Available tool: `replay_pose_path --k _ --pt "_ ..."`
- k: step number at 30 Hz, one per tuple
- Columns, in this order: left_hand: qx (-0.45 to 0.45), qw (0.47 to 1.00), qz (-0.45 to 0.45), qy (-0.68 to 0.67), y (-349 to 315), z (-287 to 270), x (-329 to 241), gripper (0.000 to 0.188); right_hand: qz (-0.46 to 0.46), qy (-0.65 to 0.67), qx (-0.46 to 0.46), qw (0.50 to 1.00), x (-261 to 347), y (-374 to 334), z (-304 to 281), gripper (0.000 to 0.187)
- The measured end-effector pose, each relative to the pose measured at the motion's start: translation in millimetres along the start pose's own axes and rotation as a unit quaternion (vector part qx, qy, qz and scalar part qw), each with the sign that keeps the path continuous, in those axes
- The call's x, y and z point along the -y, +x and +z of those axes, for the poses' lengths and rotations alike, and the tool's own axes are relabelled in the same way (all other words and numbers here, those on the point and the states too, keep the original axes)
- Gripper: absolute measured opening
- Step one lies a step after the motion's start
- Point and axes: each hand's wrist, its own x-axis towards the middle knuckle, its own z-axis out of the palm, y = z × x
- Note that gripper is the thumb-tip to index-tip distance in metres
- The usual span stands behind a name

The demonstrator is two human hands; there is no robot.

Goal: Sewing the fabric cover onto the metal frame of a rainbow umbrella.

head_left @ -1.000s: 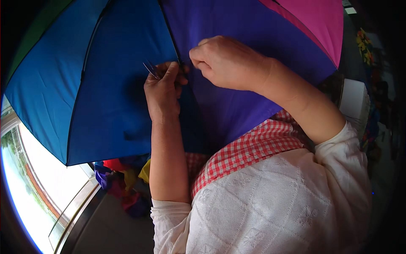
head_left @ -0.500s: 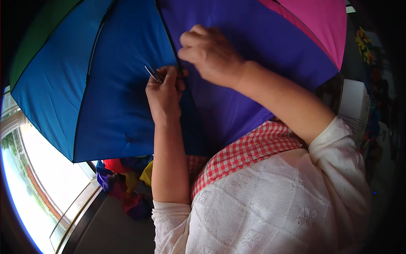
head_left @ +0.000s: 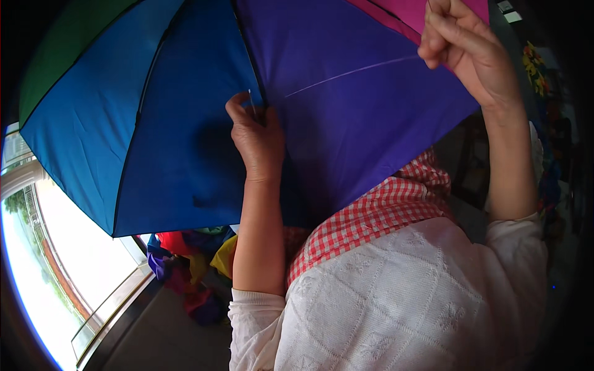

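An opened umbrella spreads before me, its blue panel [head_left: 192, 148] and purple panel [head_left: 352, 123] meeting along a dark rib [head_left: 249, 49]. Beside that rib my left hand [head_left: 258, 139] is closed around a slim metal tool [head_left: 252, 102], whose thin bright tip pokes up between thumb and fingers; the rest is hidden in the palm. My right hand [head_left: 467, 46] is raised at the upper right in front of the purple and pink panels, fingers pinched. A pale thread [head_left: 352, 74] runs taut from it across the purple panel toward the rib. Any needle in the pinch is too small to make out.
More umbrella panels, lighter blue [head_left: 105, 117] and green [head_left: 55, 62], reach to the left. Crumpled multicoloured cloth [head_left: 198, 266] lies below the umbrella's edge. A bright window [head_left: 55, 247] is at the left. A red checked cloth [head_left: 371, 216] crosses my waist.
My right hand has swung away from the rib to the upper right, drawing out the thread. The left hand and umbrella have shifted slightly right, and the tool now points more upright.
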Motion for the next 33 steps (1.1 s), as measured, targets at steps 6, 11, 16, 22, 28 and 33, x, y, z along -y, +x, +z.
replay_pose_path --k 6,11,16,22,28,33 --pt "-0.063 0.954 0.225 0.187 7.7 -1.2 4.8 0.015 0.087 -0.111 -0.153 0.978 4.2 23.1 43.8 0.005" --pt "-0.006 0.989 0.135 -0.065 22.8 -15.9 0.2 0.005 0.348 -0.607 -0.229 0.677 -25.9 28.0 72.6 0.005" --pt "0.024 0.902 -0.168 -0.398 24.5 -39.4 -31.0 0.004 0.326 -0.731 -0.084 0.594 -127.4 3.1 61.8 0.009" --pt "0.000 0.928 -0.138 -0.346 22.5 -35.3 -21.7 0.004 0.287 -0.713 -0.173 0.616 -183.5 -3.7 36.2 0.008" --pt "0.056 0.955 -0.131 -0.261 28.9 -32.1 -16.3 0.006 0.255 -0.636 -0.266 0.678 -180.1 -8.3 33.3 0.004" --pt "0.072 0.968 -0.124 -0.205 28.5 -28.4 -10.5 0.007 0.244 -0.528 -0.416 0.699 -158.7 -15.9 23.3 0.005"
